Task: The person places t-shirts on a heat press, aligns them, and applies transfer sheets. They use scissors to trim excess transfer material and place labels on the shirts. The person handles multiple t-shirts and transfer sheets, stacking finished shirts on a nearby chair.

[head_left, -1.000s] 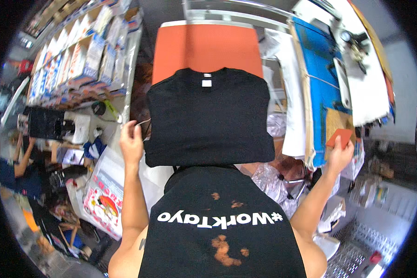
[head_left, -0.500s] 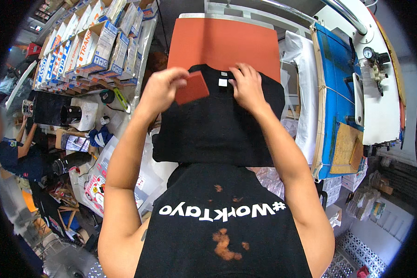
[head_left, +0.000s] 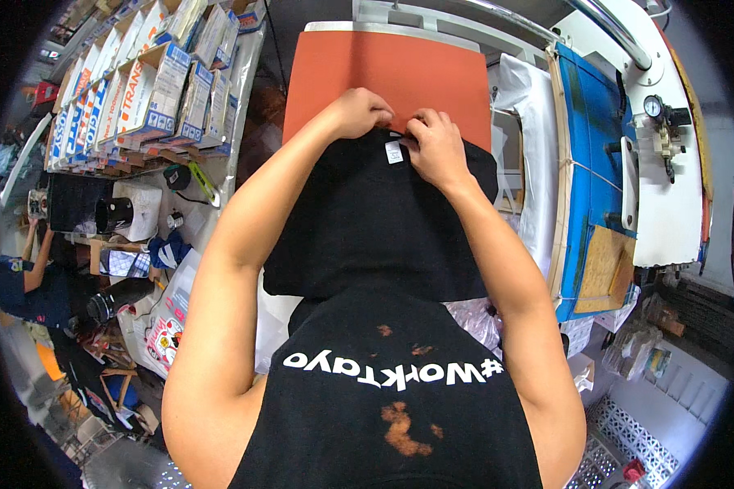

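A black T-shirt (head_left: 367, 220) lies over the near part of an orange-red flat pad (head_left: 383, 69), its neckline facing away from me. A white label (head_left: 394, 152) shows at the neck. My left hand (head_left: 359, 112) reaches to the far edge of the collar, its fingers bent together there. Close beside it, my right hand (head_left: 436, 147) pinches the collar just right of the label. The fingertips of both hands partly cover the neckline, so what lies under them is hidden.
Stacked cardboard boxes (head_left: 151, 94) fill a shelf at the left. To the right stand a blue wood-edged panel (head_left: 583, 179) and a white machine surface with a pressure gauge (head_left: 652, 104). A green-handled cutter (head_left: 204, 183) lies left. Another person's arm (head_left: 37, 261) shows far left.
My left hand has moved right and away from me to the collar. The small reddish square it held is out of sight. The label has tilted; my right hand stays at the neckline.
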`<state>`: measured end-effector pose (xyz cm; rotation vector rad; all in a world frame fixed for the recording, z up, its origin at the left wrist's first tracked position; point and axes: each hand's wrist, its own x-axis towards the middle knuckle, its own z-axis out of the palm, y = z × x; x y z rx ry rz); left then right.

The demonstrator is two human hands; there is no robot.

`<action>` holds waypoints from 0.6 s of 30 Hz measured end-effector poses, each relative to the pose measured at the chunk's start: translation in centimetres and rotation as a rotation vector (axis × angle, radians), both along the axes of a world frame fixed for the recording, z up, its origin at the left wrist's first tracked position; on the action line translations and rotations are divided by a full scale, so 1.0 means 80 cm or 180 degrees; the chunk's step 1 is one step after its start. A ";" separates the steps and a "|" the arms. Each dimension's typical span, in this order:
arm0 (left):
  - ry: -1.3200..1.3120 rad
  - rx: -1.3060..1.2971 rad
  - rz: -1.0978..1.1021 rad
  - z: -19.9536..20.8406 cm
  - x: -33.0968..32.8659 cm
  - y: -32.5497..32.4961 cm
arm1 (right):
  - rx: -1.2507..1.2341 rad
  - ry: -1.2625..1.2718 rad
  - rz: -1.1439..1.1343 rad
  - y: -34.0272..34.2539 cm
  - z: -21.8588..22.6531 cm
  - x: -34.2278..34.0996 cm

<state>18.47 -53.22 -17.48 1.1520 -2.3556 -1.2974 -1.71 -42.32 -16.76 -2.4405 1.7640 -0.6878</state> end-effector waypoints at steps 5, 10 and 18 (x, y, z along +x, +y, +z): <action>-0.0178 -0.1926 -0.0087 -0.001 0.030 0.032 | 0.0209 -0.0330 -0.0045 -0.004 -0.019 -0.004; -0.0257 -0.0423 0.0593 0.004 0.033 0.048 | 0.0413 -0.0214 -0.0121 0.001 -0.019 -0.002; -0.0292 -0.0517 0.0785 0.008 0.027 0.066 | 0.0238 -0.0239 -0.0225 0.008 -0.013 0.004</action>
